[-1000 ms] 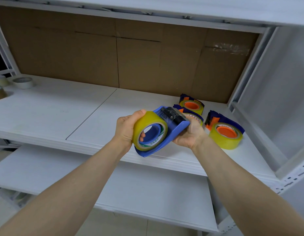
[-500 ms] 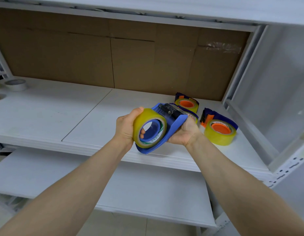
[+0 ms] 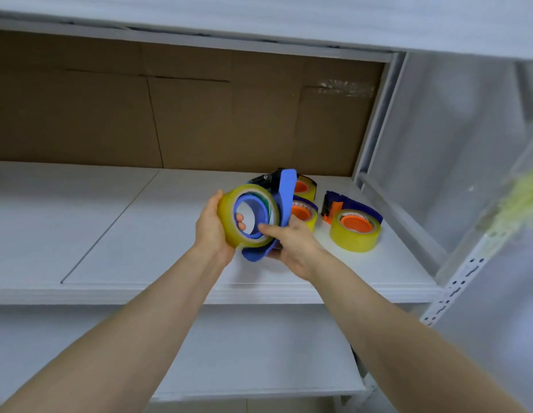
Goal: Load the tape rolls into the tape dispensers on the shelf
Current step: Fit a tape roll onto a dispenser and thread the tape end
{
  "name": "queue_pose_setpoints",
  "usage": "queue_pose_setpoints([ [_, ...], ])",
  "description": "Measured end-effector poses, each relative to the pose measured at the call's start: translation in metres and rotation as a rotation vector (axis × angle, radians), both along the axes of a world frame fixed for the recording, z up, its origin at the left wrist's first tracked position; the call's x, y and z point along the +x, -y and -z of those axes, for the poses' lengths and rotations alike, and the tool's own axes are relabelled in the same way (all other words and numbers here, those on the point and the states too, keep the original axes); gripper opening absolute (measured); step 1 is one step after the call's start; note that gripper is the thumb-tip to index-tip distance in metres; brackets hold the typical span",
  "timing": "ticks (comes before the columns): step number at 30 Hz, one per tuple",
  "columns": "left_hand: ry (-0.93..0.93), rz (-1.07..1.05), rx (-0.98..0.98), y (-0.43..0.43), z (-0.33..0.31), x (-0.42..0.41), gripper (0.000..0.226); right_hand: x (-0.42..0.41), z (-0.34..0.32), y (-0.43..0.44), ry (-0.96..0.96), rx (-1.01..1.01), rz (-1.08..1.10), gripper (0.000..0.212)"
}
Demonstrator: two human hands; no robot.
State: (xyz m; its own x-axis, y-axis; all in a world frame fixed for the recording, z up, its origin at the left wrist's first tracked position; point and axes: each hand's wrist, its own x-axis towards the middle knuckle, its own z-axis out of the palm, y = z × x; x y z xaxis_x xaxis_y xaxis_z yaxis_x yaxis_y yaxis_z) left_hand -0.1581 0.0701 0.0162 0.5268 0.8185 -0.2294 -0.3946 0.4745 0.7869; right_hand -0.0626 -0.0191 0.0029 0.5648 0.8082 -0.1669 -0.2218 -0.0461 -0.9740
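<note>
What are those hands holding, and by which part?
The left hand grips the yellow tape roll by its rim, fingers through the core. The right hand holds the blue dispenser by its lower end.

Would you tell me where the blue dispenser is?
Head view, centre: the blue dispenser sits between left hand and right hand, over the shelf, beside loaded dispensers.

Soft, even light fills the bay, bright on the white shelf [image 3: 116, 222] and dimmer on the cardboard backing [image 3: 199, 120] under the upper board [image 3: 259, 16]. Shadows are faint and soft-edged. A patch of clear tape [image 3: 345, 86] on the cardboard glints. The wide lens bows the straight edges, and a yellowish smear [image 3: 518, 201] at the right is blurred.
</note>
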Motion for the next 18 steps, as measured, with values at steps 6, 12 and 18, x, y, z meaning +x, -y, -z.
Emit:
queue_pose_setpoints([
  [6,-0.535,0.185,0.293,-0.017,-0.002,0.021,0.067,0.024,-0.007,0.000,0.132,-0.091,0.197,0.016],
  [12,-0.532,0.195,0.716,-0.024,-0.016,0.059,0.031,0.059,-0.031,0.003,0.260,-0.120,0.325,0.024],
  [18,-0.522,0.208,0.726,-0.016,-0.030,0.111,0.049,0.096,-0.048,0.006,0.295,-0.252,0.404,0.036],
])
